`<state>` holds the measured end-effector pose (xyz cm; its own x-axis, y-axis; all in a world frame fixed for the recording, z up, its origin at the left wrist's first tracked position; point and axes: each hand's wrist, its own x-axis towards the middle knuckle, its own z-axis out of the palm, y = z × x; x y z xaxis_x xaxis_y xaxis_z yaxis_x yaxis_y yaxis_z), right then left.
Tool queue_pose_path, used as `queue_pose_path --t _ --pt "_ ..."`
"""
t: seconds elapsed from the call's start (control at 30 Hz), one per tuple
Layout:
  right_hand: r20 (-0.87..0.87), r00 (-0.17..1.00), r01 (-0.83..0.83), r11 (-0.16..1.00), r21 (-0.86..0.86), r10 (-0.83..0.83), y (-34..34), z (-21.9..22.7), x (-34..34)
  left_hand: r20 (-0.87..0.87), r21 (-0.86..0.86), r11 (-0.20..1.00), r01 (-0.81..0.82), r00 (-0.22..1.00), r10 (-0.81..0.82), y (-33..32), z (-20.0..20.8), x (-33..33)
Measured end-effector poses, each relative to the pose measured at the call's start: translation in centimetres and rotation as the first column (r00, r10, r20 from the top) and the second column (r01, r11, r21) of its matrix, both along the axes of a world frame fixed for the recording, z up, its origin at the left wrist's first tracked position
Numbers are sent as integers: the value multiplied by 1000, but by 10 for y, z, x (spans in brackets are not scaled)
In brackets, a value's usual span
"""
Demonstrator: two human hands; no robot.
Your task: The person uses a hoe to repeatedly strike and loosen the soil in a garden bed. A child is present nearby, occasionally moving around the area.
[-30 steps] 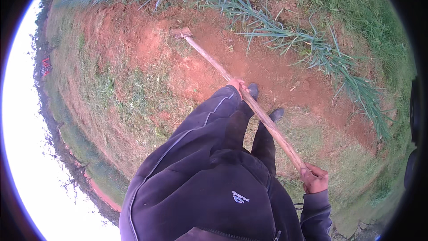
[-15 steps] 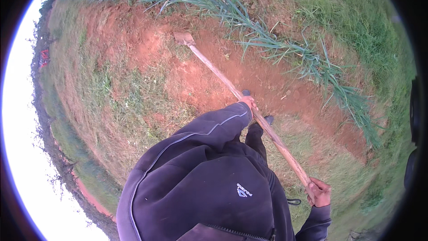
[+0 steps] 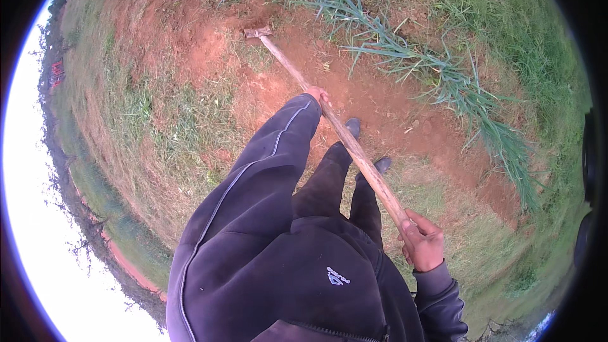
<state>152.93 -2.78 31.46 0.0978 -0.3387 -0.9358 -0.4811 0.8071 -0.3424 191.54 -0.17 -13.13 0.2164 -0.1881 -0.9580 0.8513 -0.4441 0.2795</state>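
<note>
A long-handled hoe (image 3: 358,152) slants across the view, from my right side toward the far left. My left hand (image 3: 317,94) is closed round the wooden handle, about a third of the way back from the head. Near the butt end, my right hand (image 3: 423,240) grips the same handle, thumb along the top. The soil-coloured hoe head (image 3: 257,32) is at or just above the reddish soil; contact cannot be made out. My left arm is stretched forward, my right elbow bent.
A curving row of green, onion-like leafy plants (image 3: 386,44) runs beyond the hoe head and along the right. Bare reddish soil (image 3: 380,104) lies between it and my boots (image 3: 353,128). Cut grass (image 3: 158,120) covers the left; taller grass (image 3: 532,44) grows far right.
Both hands have moved forward and to the left with the hoe. Its head has shifted slightly farther away and turned, so the blade's broad face shows less. My left arm is straighter.
</note>
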Motion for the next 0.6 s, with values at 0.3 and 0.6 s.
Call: queue_pose_path --t 0.3,0.6 --pt "120 932 298 911 287 -343 54 -9 -85 90 -155 987 45 995 -31 61 -22 -56" --pt "-43 980 193 981 -20 -194 -16 140 -326 -391 130 962 -239 880 272 -9 188 -335"
